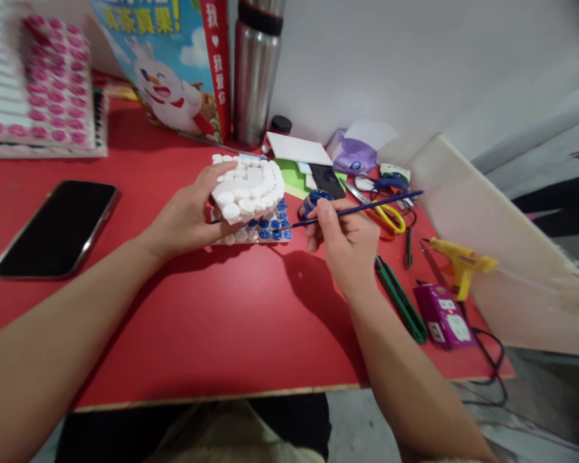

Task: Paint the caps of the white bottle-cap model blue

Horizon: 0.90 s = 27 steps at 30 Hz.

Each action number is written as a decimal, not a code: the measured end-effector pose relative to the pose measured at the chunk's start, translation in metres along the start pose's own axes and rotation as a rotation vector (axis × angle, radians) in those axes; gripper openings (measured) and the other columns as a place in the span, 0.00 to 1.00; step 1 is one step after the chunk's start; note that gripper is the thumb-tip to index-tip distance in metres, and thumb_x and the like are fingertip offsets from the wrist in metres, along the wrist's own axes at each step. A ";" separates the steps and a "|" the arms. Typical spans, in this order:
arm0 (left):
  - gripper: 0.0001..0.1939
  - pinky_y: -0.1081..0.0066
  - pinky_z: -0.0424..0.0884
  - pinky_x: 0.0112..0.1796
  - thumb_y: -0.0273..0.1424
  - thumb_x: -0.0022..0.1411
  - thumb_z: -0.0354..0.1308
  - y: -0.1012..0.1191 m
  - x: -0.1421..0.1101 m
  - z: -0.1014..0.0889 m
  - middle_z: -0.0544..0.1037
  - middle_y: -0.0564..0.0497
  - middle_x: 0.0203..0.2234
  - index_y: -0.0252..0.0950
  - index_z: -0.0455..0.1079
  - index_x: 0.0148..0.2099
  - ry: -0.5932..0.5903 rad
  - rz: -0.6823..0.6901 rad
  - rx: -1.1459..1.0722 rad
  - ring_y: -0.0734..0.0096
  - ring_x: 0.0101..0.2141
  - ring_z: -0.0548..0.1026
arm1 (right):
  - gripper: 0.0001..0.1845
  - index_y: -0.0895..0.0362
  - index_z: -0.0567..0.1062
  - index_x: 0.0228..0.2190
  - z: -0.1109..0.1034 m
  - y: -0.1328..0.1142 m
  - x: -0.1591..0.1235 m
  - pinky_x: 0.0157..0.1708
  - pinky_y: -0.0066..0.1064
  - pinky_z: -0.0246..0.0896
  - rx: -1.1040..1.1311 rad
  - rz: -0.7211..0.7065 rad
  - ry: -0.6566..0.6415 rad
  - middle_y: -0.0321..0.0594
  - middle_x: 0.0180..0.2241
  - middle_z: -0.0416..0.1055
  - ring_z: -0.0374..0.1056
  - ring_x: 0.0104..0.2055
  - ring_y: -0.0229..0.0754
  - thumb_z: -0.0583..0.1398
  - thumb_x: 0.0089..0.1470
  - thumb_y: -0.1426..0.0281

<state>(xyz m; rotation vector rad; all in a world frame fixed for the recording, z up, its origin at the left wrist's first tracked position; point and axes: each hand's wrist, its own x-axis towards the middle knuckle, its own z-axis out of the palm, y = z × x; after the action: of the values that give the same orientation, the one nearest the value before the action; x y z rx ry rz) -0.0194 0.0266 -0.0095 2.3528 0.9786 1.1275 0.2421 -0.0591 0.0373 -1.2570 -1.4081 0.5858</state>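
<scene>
Holds over the middle of a flat red tabletop (246, 315) a white block-like piece (248, 193), studded with round rosettes, white on top and partly blue along the near lower side

Takes clock hours from this piece, with 12 toward the pale wall (367, 64)

Grips it from 9 o'clock with the left hand (188, 209), closed about its edge, with thumb on the near side and fingers toward the top

Pinches at 4 o'clock, between thumb and fingers of the right hand (345, 235), a slim dark-blue paintbrush (400, 197), pointed back at the blue rosettes; cannot tell touching from hovering at its tip

Shows at 3 o'clock, just beside that hand, a small round blue thing (315, 198), partly hidden, then yellow-handled metal scissors (393, 220)

Shows at 2 a soft purple plastic packet (352, 157)

Has toward 4 a long green cutter (401, 302), a purple box with white patches (441, 315) and a yellow plastic glue gun (463, 265)

Includes at 12 a tall steel bottle (255, 83), at 11 a blue-and-red printed bag (166, 77), at 10 a white panel with pink rosettes (55, 103), at 9 a flat black-screened phone (55, 228)
</scene>
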 end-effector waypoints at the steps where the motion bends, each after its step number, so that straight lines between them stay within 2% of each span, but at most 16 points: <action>1: 0.46 0.48 0.77 0.63 0.58 0.63 0.66 0.000 0.000 0.000 0.71 0.38 0.70 0.41 0.61 0.74 0.003 0.008 -0.001 0.40 0.67 0.73 | 0.22 0.54 0.76 0.29 -0.001 0.000 0.001 0.19 0.27 0.65 -0.017 -0.001 0.020 0.33 0.24 0.76 0.69 0.18 0.33 0.64 0.69 0.53; 7: 0.46 0.48 0.74 0.65 0.59 0.62 0.67 0.001 0.000 0.000 0.70 0.39 0.71 0.41 0.61 0.74 -0.007 -0.030 -0.007 0.40 0.68 0.72 | 0.22 0.54 0.76 0.30 -0.003 0.005 0.000 0.20 0.26 0.65 -0.084 -0.034 0.024 0.31 0.23 0.75 0.69 0.18 0.32 0.62 0.70 0.52; 12: 0.47 0.46 0.73 0.65 0.57 0.64 0.66 0.003 0.000 0.000 0.70 0.35 0.71 0.34 0.60 0.73 -0.012 -0.035 0.004 0.40 0.68 0.71 | 0.21 0.54 0.77 0.30 0.000 0.008 -0.003 0.21 0.28 0.65 -0.112 -0.083 -0.046 0.32 0.24 0.76 0.71 0.19 0.33 0.62 0.72 0.54; 16: 0.48 0.48 0.75 0.63 0.58 0.64 0.66 0.003 0.000 0.000 0.69 0.33 0.71 0.33 0.60 0.73 -0.002 -0.015 0.006 0.40 0.66 0.73 | 0.24 0.54 0.76 0.28 -0.003 0.009 -0.002 0.20 0.28 0.63 -0.133 -0.055 -0.060 0.33 0.21 0.74 0.70 0.19 0.35 0.61 0.71 0.53; 22: 0.47 0.50 0.76 0.62 0.56 0.64 0.67 0.004 0.000 0.000 0.70 0.35 0.70 0.34 0.60 0.73 -0.010 -0.025 0.007 0.42 0.66 0.74 | 0.22 0.54 0.76 0.30 -0.005 0.007 0.000 0.20 0.27 0.65 -0.076 -0.031 -0.013 0.31 0.22 0.74 0.69 0.18 0.33 0.63 0.70 0.52; 27: 0.47 0.48 0.76 0.62 0.56 0.64 0.67 0.001 -0.001 0.000 0.69 0.35 0.71 0.34 0.59 0.74 -0.012 -0.019 0.026 0.41 0.66 0.73 | 0.23 0.54 0.77 0.29 -0.003 0.008 -0.001 0.19 0.27 0.64 -0.079 -0.004 -0.063 0.32 0.21 0.75 0.70 0.18 0.34 0.63 0.69 0.50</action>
<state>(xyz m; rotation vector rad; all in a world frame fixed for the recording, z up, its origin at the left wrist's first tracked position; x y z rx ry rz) -0.0195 0.0255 -0.0092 2.3623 1.0154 1.0981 0.2475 -0.0579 0.0311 -1.3078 -1.4982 0.5766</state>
